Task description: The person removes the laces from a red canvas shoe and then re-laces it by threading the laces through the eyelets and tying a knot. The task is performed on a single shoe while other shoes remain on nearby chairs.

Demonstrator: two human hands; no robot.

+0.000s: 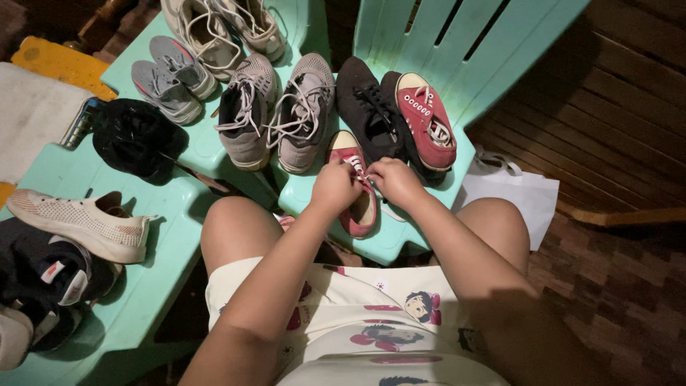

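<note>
Fingers of the left hand (334, 187) and right hand (393, 180) pinch the white laces of a red canvas sneaker (354, 187) lying on the seat edge of a mint plastic chair (386, 239). Its red mate (426, 120) leans on a black sneaker (368, 111). Grey mesh shoes (275, 114) sit alongside. Dark wooden flooring (622, 100) surrounds; the fingertips are hidden.

Green chairs (400, 243) loaded with shoes

Red sneakers (355, 187), black shoe (364, 107), grey pairs (275, 118), a beige shoe (78, 223) and a black cap (136, 137) lie on the seats.
</note>
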